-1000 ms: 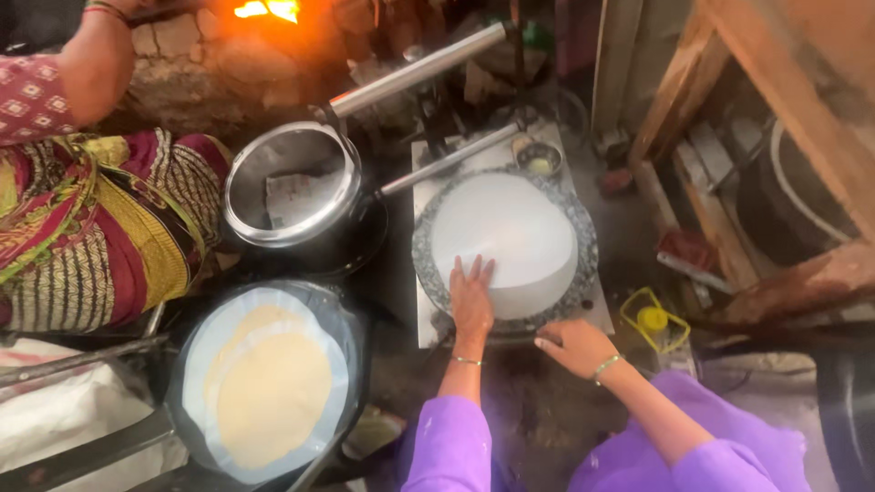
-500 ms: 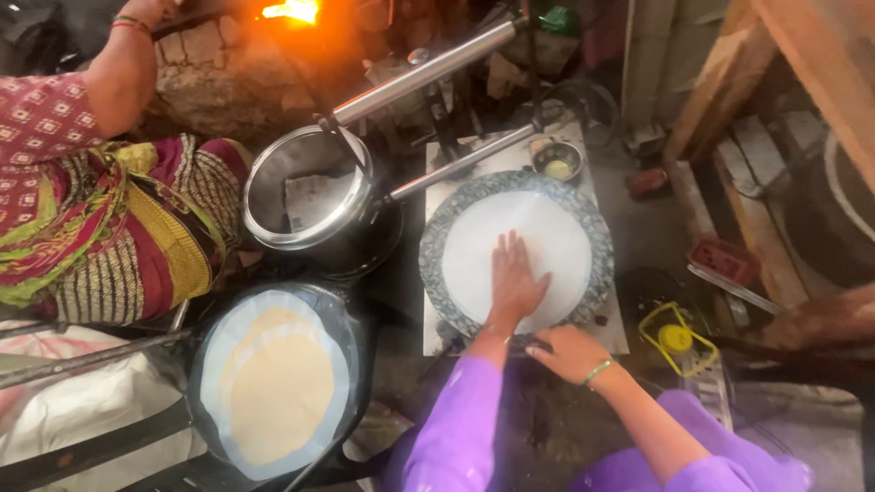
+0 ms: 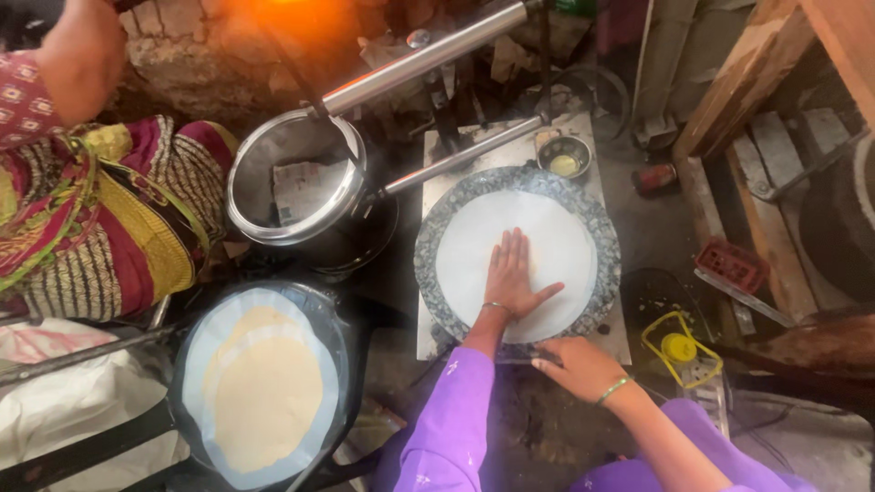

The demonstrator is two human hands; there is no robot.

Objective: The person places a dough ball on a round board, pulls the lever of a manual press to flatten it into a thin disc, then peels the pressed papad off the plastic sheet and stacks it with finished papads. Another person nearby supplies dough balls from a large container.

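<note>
A thin white dough disc [image 3: 556,237] lies on a round speckled stone board [image 3: 605,239] set on a square slab. My left hand [image 3: 510,275] presses flat on the middle of the disc with its fingers spread and nothing in it. At the board's near rim rests my right hand [image 3: 580,366], fingers pointing left and touching the edge close to the disc. Both arms wear purple sleeves and thin bangles.
A steel pot [image 3: 293,179] with a long handle stands left of the board. A dark pan [image 3: 339,321] with pale flatbreads on white paper sits lower left. A small bowl [image 3: 563,162] is behind the board. Another person in patterned cloth [image 3: 100,214] sits left. Fire [image 3: 287,7] glows at the top.
My left hand slid from the disc's near edge up to its middle and flattened out. My right hand stayed at the board's near rim.
</note>
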